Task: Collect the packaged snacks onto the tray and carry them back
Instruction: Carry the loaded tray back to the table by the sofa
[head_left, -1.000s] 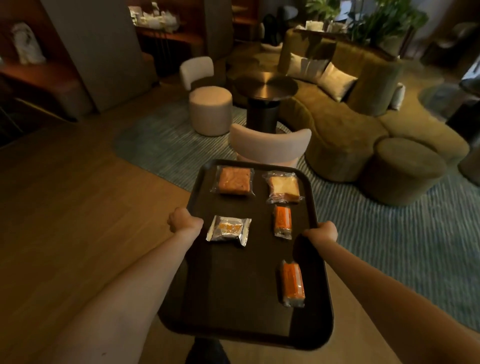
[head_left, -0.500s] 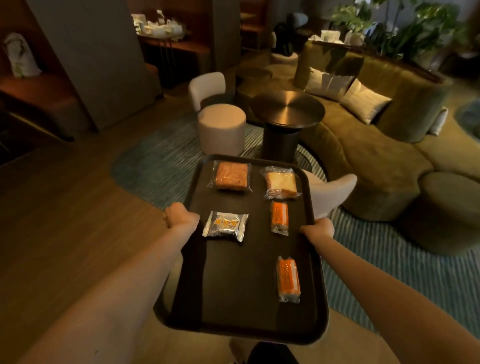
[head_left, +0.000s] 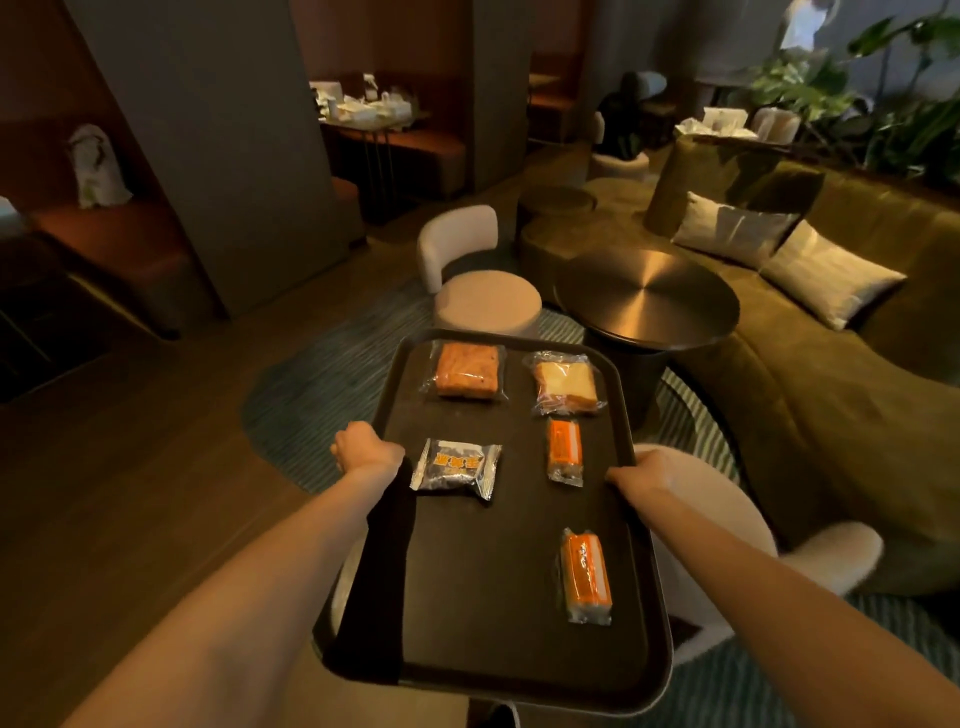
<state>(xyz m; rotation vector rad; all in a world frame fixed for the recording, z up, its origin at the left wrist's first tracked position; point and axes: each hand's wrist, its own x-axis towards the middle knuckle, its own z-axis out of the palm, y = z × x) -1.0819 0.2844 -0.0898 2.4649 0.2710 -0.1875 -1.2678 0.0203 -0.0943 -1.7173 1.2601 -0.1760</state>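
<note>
Both my grips, left (head_left: 366, 448) and right (head_left: 640, 474), clench the tray (head_left: 498, 597); a tilt may slide the loose snacks (head_left: 584, 574) off.

Tray (head_left: 498, 670) held off the floor, left hand (head_left: 366, 449) on its left edge, right hand (head_left: 641, 473) on its right edge. On it: square cake pack (head_left: 466, 370) at far left corner, sliced cake pack (head_left: 566, 383) at far right corner, small bar (head_left: 564, 451) just behind that by the right edge, foil pack (head_left: 457, 469) by the left edge, second bar (head_left: 586, 576) nearer along the right edge. Round table (head_left: 647, 296) beyond the far right corner, stool chair (head_left: 483, 291) left of it, sofa (head_left: 831, 353) right.
</note>
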